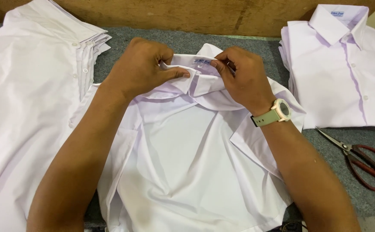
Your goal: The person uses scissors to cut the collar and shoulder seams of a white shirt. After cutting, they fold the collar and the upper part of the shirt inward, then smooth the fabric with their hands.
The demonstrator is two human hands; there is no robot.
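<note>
Pinching the collar (196, 68) of a white shirt (187, 163) between both hands, a person works at a grey felt-covered table (247, 43), seen from a head-worn camera looking down. The shirt lies rumpled and face-up at the centre of the view, its collar at twelve o'clock and its body spreading toward six o'clock between the two forearms.

The left hand (142, 68), just to the nine o'clock side of the collar, is curled nearly closed, thumb pressed flat along the collar's folded edge and fingers tucked under the cloth. The right hand (243, 77), just to the three o'clock side, is likewise closed on the fabric, thumb and forefinger nipping the collar band close to a small sewn label (201, 62). The two thumbs are near each other but apart. A wristwatch (277, 112) with a pale case and a sage-green strap sits on the right wrist.

At nine o'clock a loose stack of white shirts (28, 99) lies spread out, button plackets showing along its edge; it touches the shirt in hand. At two o'clock a tidy pile of folded white shirts (342, 73) rests with collars upward. At four o'clock, just below that pile, red-handled scissors (359, 159) lie shut on the felt. A brown board wall (196, 15) runs along twelve o'clock.
</note>
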